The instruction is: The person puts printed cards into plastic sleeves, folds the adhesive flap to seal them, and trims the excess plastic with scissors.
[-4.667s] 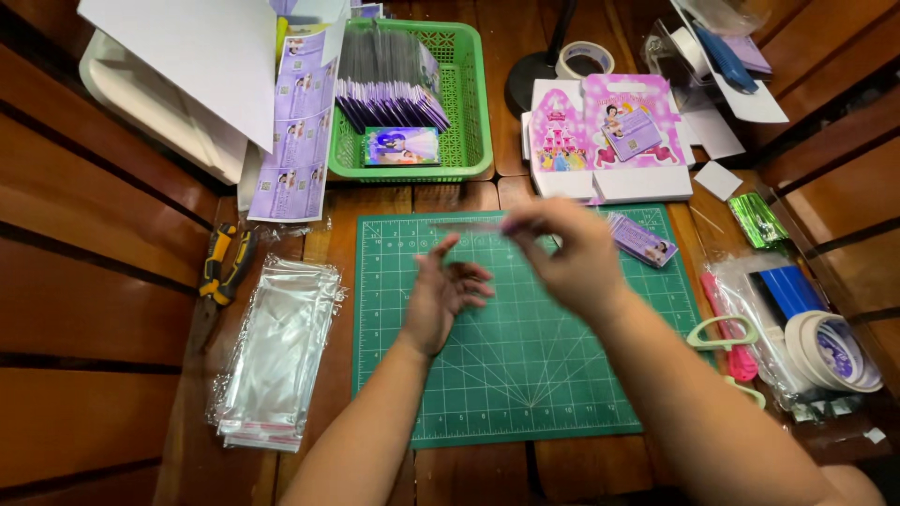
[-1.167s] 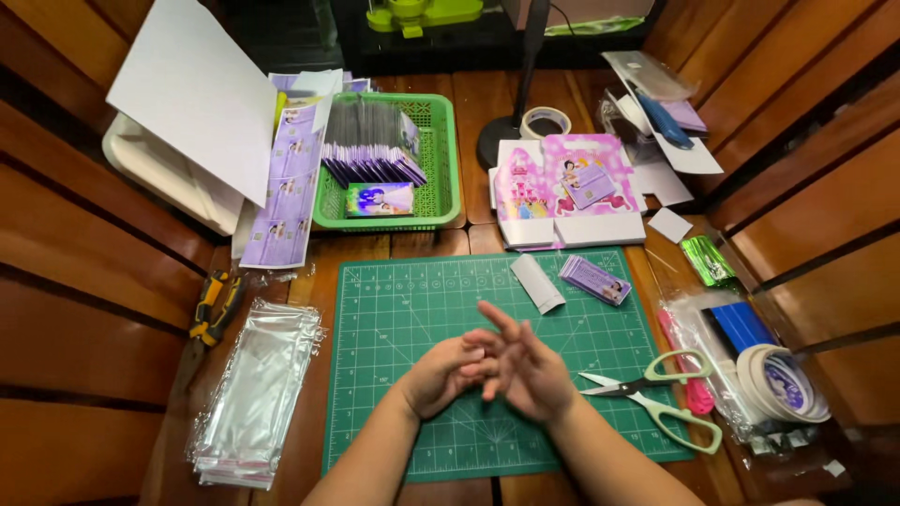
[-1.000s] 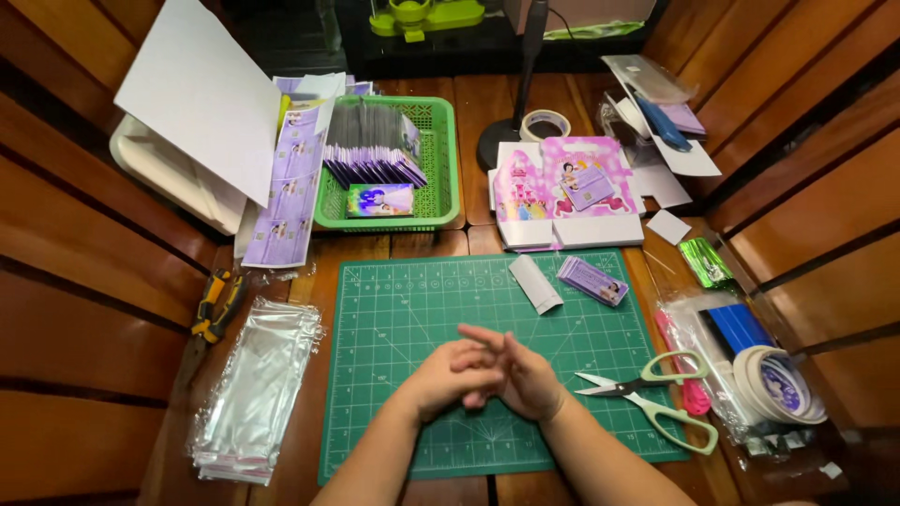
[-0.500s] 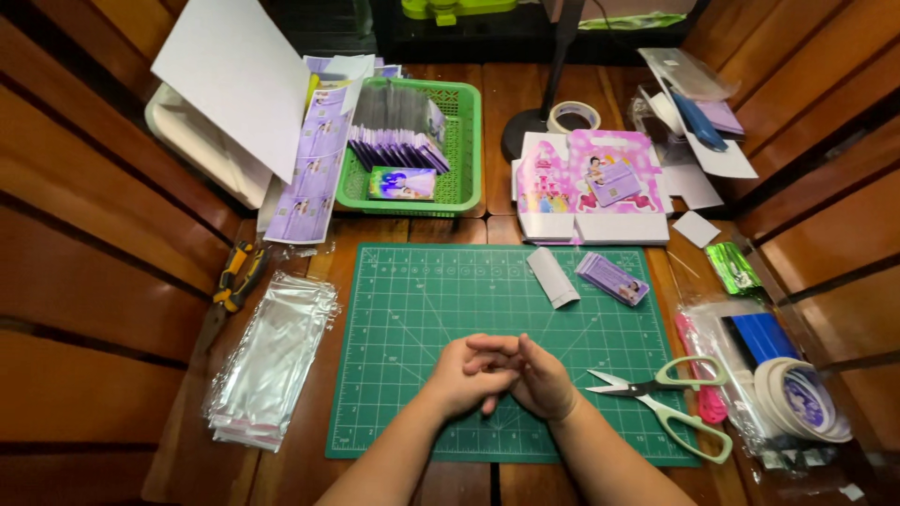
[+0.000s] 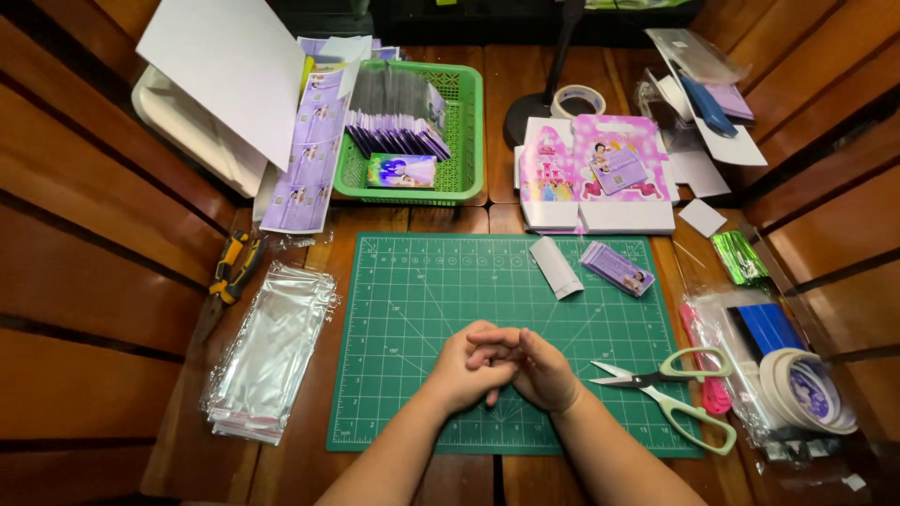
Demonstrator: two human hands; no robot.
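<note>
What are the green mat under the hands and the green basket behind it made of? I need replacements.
The green mat looks like matte, flexible vinyl or rubber: flat, dull, printed with a white grid. The green basket looks like glossy moulded plastic, judging by its lattice walls and sheen. Neither can be confirmed by sight alone.

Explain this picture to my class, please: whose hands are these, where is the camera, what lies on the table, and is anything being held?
The camera sits on a person's head and looks down at their own two bare hands. The left hand and right hand are clasped together on a green cutting mat; I cannot tell whether anything is held between them. Scissors lie to the right, a small purple pack and a folded white slip lie above. A stack of clear bags sits left, and a green basket stands farther back.
</note>
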